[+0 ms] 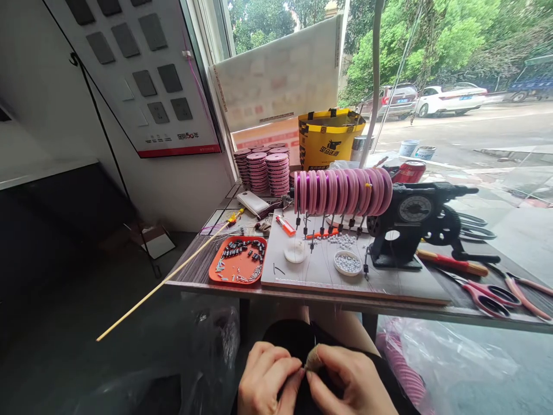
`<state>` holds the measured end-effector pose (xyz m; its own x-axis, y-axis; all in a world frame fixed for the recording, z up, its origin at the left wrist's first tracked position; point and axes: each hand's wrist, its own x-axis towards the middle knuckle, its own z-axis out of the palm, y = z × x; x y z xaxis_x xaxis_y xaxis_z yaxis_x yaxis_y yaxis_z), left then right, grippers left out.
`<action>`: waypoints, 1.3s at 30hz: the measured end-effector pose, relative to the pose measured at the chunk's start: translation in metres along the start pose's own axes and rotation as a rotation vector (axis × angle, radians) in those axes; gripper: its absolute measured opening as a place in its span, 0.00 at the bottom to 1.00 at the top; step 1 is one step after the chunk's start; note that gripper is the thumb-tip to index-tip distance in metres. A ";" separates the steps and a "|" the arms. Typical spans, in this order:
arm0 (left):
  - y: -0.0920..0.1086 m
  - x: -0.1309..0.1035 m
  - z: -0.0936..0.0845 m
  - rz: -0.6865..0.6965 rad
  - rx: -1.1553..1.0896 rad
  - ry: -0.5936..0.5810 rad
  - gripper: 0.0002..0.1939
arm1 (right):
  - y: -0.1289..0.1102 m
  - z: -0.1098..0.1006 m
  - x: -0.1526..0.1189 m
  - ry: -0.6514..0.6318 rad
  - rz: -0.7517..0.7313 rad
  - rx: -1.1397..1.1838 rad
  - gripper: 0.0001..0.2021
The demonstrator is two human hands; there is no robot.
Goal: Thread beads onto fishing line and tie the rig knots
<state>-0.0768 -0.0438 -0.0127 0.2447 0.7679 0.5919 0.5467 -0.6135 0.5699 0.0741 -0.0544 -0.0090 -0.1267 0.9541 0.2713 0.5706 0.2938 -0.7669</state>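
Note:
Low over the lap, my left hand (268, 381) is closed, thumb and index finger pinched together. My right hand (352, 380) is closed in a pinch too, its tips meeting the left ones. A brownish cover (314, 358) sits on the right index fingertip. Whatever lies between the fingers is too small to make out. Beyond the hands, on the table, a black hand-cranked winding machine (415, 208) carries a row of pink spools (341, 192). Thin lines with small dark pieces hang from the spools over a pale board (298, 275).
An orange tray (235, 275) holds small dark and silvery parts. On the board stands a dish of whitish beads (348, 263). Scissors (486, 294) and pliers (525, 291) lie at right. A thin stick (159, 285) juts past the table's left edge. Stacked spools (277, 173) stand behind.

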 end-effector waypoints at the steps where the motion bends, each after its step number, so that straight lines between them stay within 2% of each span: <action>1: 0.000 -0.001 0.001 0.007 0.020 0.003 0.07 | -0.001 -0.001 0.001 -0.005 -0.002 -0.011 0.07; 7: -0.002 -0.005 0.005 0.072 0.137 0.017 0.07 | -0.008 -0.006 0.005 -0.082 0.024 -0.031 0.07; 18: -0.003 -0.006 0.003 0.061 0.134 -0.022 0.06 | -0.010 -0.007 0.007 -0.175 0.224 0.196 0.06; 31: 0.000 -0.005 0.004 0.095 0.154 -0.039 0.08 | -0.010 -0.006 0.008 -0.190 0.240 0.224 0.05; 39: -0.001 -0.005 0.004 0.113 0.161 -0.037 0.07 | -0.008 -0.001 0.007 -0.158 0.172 0.273 0.07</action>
<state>-0.0756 -0.0464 -0.0186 0.3391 0.7042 0.6238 0.6345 -0.6608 0.4009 0.0696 -0.0506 -0.0001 -0.1836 0.9819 0.0476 0.3591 0.1120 -0.9266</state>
